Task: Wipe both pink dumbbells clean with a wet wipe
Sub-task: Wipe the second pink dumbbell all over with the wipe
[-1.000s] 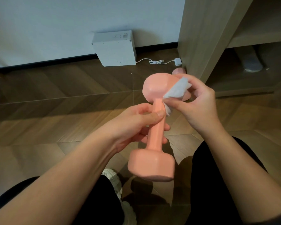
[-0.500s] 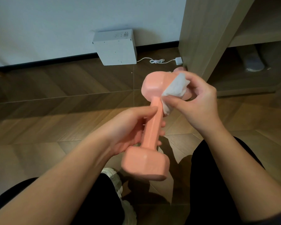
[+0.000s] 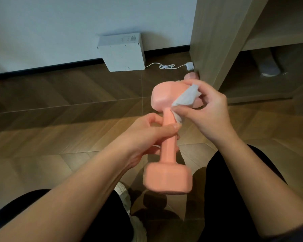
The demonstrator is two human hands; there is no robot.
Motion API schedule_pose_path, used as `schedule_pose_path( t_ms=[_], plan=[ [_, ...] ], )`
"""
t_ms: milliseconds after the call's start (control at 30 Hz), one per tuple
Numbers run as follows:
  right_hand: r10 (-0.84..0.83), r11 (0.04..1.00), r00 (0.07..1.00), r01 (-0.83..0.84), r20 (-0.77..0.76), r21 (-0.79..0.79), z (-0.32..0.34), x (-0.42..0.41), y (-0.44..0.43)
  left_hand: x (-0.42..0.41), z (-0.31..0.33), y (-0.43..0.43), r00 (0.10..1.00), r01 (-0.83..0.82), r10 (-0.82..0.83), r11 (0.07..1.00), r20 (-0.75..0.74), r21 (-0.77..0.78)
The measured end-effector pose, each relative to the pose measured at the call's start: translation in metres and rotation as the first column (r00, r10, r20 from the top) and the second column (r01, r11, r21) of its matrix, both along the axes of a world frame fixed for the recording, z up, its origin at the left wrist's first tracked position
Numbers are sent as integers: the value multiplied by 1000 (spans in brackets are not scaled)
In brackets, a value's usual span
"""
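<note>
My left hand (image 3: 147, 135) grips the handle of a pink dumbbell (image 3: 167, 179), which stands nearly upright in front of me above the floor. My right hand (image 3: 208, 112) presses a white wet wipe (image 3: 186, 98) against the right side of the upper head, down to where the head meets the handle. Behind my right hand, a small part of a second pink dumbbell (image 3: 191, 76) shows on the floor at the foot of the wooden cabinet; the rest of it is hidden.
A wooden cabinet (image 3: 215, 41) with open shelves stands at the right. A white box (image 3: 122, 53) leans at the wall, with a white cable and plug (image 3: 189, 66) beside it. My black-clad legs and a white shoe (image 3: 124, 196) fill the bottom of the view over wood flooring.
The dumbbell has swung back toward upright, its lower head shifting right. My right hand with the wipe has rubbed slightly along the upper head near the handle.
</note>
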State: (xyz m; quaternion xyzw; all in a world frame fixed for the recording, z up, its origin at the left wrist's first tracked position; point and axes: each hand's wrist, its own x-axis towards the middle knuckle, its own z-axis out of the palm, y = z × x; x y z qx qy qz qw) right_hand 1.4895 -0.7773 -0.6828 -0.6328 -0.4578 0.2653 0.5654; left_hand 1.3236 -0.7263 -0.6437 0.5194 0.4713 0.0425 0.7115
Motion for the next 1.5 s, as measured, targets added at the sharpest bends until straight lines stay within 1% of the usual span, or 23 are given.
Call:
schedule_pose_path(
  t_ms=[67,133,233,367,433,533,700,800,900,1000,1133,1233,1367,1500],
  plan=[
    [11,1000,999,-11,31,-9,0,0,1,2,-4,-1,997,14,-7,996,-78,84],
    [20,1000,999,-19,49,-22,-1,0,1,3,-4,-4,997,21,-16,998,-70,67],
    [21,999,1000,-20,24,-32,0,0,2,3,3,-7,998,59,-59,998,22,-20],
    [16,1000,1000,-16,20,0,2,-1,1,-1,12,-4,985,34,6,971,171,-235],
    [18,1000,999,-18,34,-2,2,0,0,-4,16,-3,973,51,18,955,228,-292],
    [29,999,999,-30,34,18,1,2,0,-7,14,-2,970,67,-7,969,242,-239],
    [40,998,999,-40,-6,-39,-4,3,0,-8,10,2,990,60,-48,994,129,-89],
    [31,999,999,-31,-40,-18,-3,2,0,-6,12,1,993,78,-74,996,87,-46],
    [51,999,996,-51,-73,-11,-3,0,0,-1,12,-2,995,82,-79,995,54,-49],
    [90,996,994,-90,-66,9,-2,-2,2,1,10,-5,996,84,-81,994,36,-73],
    [83,994,996,-80,-44,72,-1,-1,4,0,9,-5,993,60,-37,977,116,-205],
    [38,999,999,-36,-38,40,-4,0,4,-1,14,0,985,62,-14,959,173,-275],
    [10,1000,999,-10,-44,7,-7,2,4,-2,13,2,989,31,3,975,150,-220],
    [20,1000,998,-21,-61,-16,-10,-1,5,-4,8,5,996,73,-69,994,52,-81]
  ],
)
